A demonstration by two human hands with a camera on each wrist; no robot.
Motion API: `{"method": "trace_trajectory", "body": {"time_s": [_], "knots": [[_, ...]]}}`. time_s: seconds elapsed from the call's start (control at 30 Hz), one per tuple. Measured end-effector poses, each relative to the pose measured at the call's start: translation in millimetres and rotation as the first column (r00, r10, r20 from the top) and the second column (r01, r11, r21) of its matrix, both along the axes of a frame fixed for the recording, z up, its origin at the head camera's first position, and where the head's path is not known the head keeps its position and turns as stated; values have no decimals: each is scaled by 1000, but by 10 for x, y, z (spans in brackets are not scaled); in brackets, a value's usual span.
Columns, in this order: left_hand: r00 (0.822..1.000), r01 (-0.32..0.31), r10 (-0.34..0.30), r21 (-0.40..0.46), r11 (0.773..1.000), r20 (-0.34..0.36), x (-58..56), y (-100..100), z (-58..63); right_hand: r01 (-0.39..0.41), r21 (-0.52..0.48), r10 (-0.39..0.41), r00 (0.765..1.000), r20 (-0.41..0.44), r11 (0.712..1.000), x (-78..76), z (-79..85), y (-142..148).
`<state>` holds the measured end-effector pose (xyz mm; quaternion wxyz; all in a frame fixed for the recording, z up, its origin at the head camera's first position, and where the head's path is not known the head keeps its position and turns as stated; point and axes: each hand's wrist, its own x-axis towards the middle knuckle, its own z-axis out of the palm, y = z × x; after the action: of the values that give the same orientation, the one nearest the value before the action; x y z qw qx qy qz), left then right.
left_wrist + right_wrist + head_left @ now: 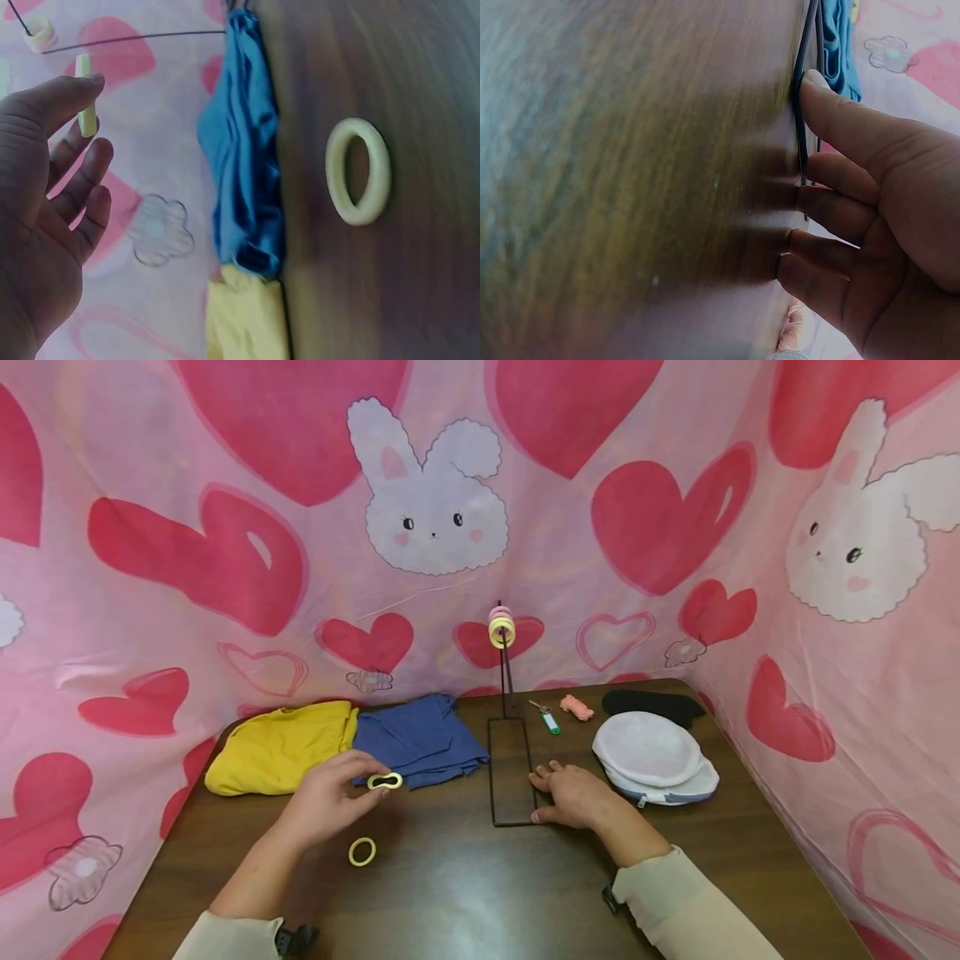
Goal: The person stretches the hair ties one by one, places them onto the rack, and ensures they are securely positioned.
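Observation:
My left hand [327,797] pinches a pale yellow ring [87,97] between thumb and index finger, above the table; its other fingers are loosely bent. A second yellow ring [352,853] lies flat on the wood below that hand. A black wire stand [491,777] has its rectangular base on the table, and pink and yellow rings [501,646] hang on its upper arm. At the base's right side, my right hand [576,797] rests with fingers spread, thumb near the front corner and fingertips along the wire.
Folded yellow cloth [281,750] and blue cloth [420,739] lie at the back left. Right of the stand are a key with a green tag [551,722], a coral cord bundle [577,707], a black item [648,703] and a white zipped pouch [648,750]. A printed curtain borders the table.

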<state>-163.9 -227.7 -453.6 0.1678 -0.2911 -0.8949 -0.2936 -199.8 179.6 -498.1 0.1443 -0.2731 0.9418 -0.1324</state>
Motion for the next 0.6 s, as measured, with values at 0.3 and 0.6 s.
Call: {"method": "trace_trajectory", "body": {"time_s": [0.3, 0.6], "knots": [[999, 3, -2, -18, 1000, 50, -41, 328, 213, 2, 7, -2, 1000, -10, 1000, 1, 1, 16], [996, 87, -87, 19, 996, -21, -89, 635, 469, 4, 15, -4, 1000, -5, 1000, -1, -5, 12]]}}
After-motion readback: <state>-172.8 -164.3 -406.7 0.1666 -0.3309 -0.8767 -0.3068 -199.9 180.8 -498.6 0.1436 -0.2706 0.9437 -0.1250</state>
